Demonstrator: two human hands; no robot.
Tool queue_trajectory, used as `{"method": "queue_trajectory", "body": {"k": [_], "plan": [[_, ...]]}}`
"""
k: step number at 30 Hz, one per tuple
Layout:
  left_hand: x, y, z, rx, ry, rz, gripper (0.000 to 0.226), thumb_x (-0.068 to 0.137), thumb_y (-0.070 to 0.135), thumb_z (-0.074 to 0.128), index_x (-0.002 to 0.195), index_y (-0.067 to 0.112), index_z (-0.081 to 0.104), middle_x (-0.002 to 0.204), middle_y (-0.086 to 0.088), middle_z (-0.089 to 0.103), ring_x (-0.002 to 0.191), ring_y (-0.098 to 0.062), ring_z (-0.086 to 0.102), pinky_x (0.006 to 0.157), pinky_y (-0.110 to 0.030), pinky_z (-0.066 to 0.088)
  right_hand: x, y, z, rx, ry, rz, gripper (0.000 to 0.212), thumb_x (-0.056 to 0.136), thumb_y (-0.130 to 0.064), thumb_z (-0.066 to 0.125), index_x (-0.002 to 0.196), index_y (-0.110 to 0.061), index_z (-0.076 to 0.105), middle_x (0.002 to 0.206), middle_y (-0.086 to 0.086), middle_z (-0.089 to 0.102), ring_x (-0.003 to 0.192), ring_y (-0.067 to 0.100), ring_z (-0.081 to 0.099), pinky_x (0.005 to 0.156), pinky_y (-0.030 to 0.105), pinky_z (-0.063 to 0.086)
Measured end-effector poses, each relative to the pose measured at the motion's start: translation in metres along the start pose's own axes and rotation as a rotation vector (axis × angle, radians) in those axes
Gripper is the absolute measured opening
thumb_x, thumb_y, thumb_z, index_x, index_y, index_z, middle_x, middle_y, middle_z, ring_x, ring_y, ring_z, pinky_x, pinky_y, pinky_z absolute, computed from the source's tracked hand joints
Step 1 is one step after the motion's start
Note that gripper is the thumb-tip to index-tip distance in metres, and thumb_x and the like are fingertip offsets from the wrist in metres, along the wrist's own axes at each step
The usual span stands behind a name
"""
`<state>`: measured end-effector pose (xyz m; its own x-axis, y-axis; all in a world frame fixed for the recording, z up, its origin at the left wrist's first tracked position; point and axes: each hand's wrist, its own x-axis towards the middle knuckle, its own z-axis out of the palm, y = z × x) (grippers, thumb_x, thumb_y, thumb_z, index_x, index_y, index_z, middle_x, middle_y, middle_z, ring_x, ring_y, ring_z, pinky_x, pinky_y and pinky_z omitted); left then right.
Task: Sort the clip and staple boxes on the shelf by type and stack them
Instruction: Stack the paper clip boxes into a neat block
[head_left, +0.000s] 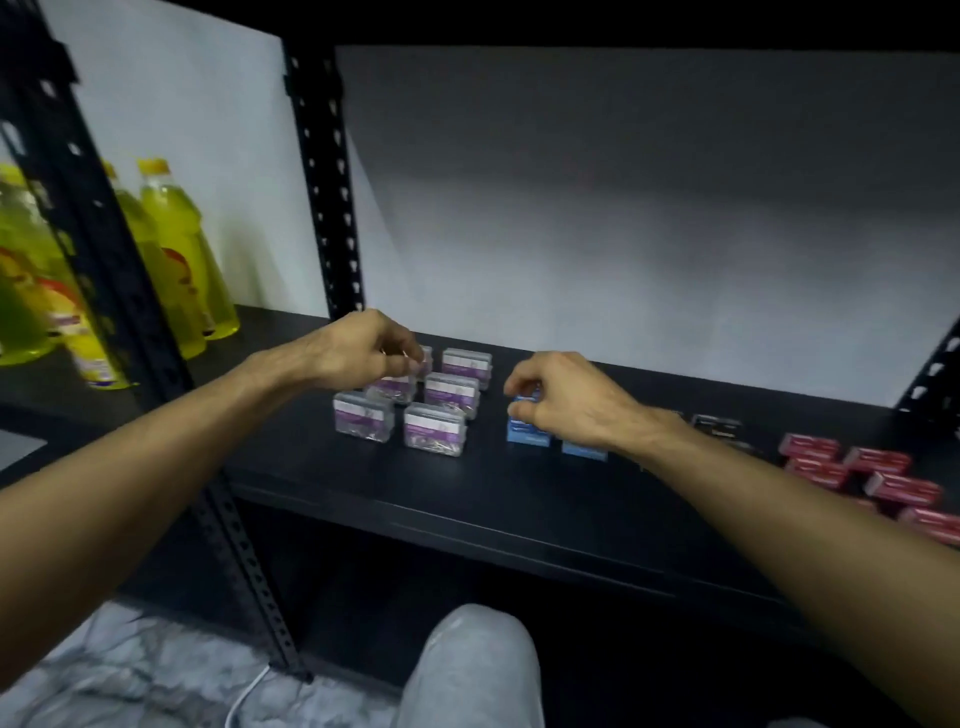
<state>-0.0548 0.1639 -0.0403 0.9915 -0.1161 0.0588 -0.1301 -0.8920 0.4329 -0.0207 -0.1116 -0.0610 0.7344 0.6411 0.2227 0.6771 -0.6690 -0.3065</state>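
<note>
On the black shelf (467, 499), we saw clear clip boxes (434, 428) in rows, the left hand (358, 348) pinching one near the back with curled fingers. Just right, the right hand (566, 400) gripped a blue box (524, 415) atop another. Red boxes (878, 478) lay far right, yellow bottles (176, 249) far left

Bare shelf (322, 467) front lies open before the clear boxes (415, 405).

A shop or stockroom: black slotted metal shelving (322, 171) carries boxed stationery (862, 470) and bottled yellow drinks (176, 244).
</note>
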Motion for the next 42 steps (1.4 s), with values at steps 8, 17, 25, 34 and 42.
{"method": "queue_trajectory", "body": {"k": [8, 17, 25, 34, 42], "plan": [[-0.035, -0.072, 0.002, 0.07, -0.061, -0.083, 0.046, 0.078, 0.047, 0.076, 0.12, 0.035, 0.063, 0.105, 0.015, 0.065, 0.09, -0.001, 0.06, 0.074, -0.022, 0.047, 0.028, -0.055, 0.058, -0.097, -0.027, -0.021, 0.05, 0.086, -0.035, 0.067, 0.132, -0.02, 0.053, 0.125, 0.007, 0.055, 0.109, 0.025, 0.057, 0.091, 0.043, 0.05], [-0.025, -0.086, 0.034, -0.087, 0.062, -0.027, 0.017, 0.079, 0.028, 0.078, 0.089, 0.034, 0.067, 0.083, 0.014, 0.069, 0.074, 0.0, 0.063, 0.066, -0.02, 0.043, 0.036, -0.055, 0.07, -0.118, -0.016, 0.02, 0.042, 0.087, -0.019, 0.069, 0.128, -0.014, 0.06, 0.124, 0.009, 0.063, 0.104, 0.023, 0.064, 0.086, 0.035, 0.053], [-0.017, -0.079, 0.038, -0.131, 0.089, -0.033, 0.016, 0.08, 0.025, 0.078, 0.093, 0.027, 0.07, 0.081, 0.011, 0.07, 0.068, 0.001, 0.063, 0.061, -0.015, 0.042, 0.04, -0.053, 0.073, -0.097, -0.007, 0.033, 0.041, 0.087, -0.017, 0.069, 0.127, -0.013, 0.061, 0.125, 0.01, 0.063, 0.108, 0.023, 0.063, 0.09, 0.038, 0.054], [-0.014, -0.078, 0.037, -0.147, 0.09, -0.032, 0.019, 0.08, 0.026, 0.079, 0.097, 0.023, 0.07, 0.077, 0.008, 0.069, 0.06, -0.006, 0.064, 0.051, -0.014, 0.047, 0.046, -0.047, 0.074, -0.1, -0.004, 0.029, 0.038, 0.088, -0.02, 0.07, 0.124, -0.013, 0.062, 0.124, 0.008, 0.061, 0.108, 0.02, 0.06, 0.089, 0.029, 0.049], [-0.012, -0.077, 0.037, -0.139, 0.083, -0.039, 0.022, 0.08, 0.027, 0.079, 0.1, 0.023, 0.07, 0.081, 0.006, 0.07, 0.058, -0.006, 0.065, 0.049, -0.014, 0.047, 0.049, -0.045, 0.075, -0.096, -0.01, 0.012, 0.039, 0.088, -0.021, 0.07, 0.125, -0.012, 0.062, 0.122, 0.009, 0.061, 0.107, 0.02, 0.061, 0.088, 0.03, 0.05]]}}
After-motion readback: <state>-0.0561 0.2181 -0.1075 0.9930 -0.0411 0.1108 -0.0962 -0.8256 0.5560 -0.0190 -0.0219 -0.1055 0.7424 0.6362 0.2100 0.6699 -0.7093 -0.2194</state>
